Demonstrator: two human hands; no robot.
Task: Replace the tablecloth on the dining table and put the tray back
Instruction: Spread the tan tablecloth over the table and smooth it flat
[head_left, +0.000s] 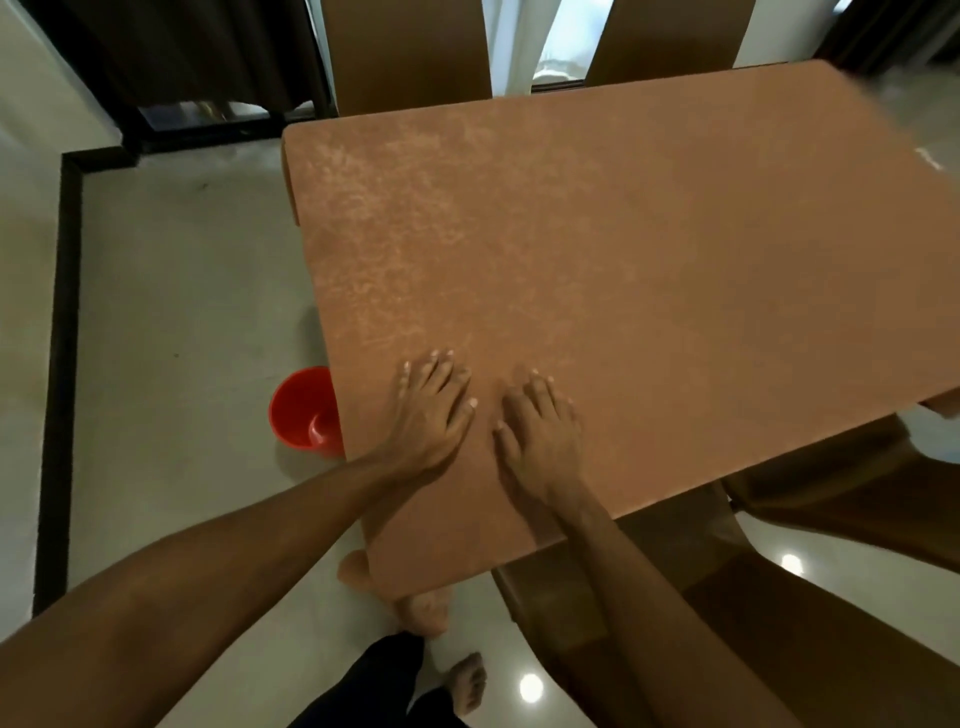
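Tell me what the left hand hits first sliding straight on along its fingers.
Only bare tablecloth lies ahead of the left hand up to the far edge; beyond that, probably the chair back.

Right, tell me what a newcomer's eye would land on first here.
The brown tablecloth fills most of the view, spread flat. The left hand and right hand lie flat on it side by side, near its near edge. A red bucket stands on the floor at the cloth's left edge.

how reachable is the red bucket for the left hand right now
Probably yes, with a stoop: the left hand rests flat on the tablecloth by the table's left edge, and the red bucket stands just beyond it, nothing visibly between.
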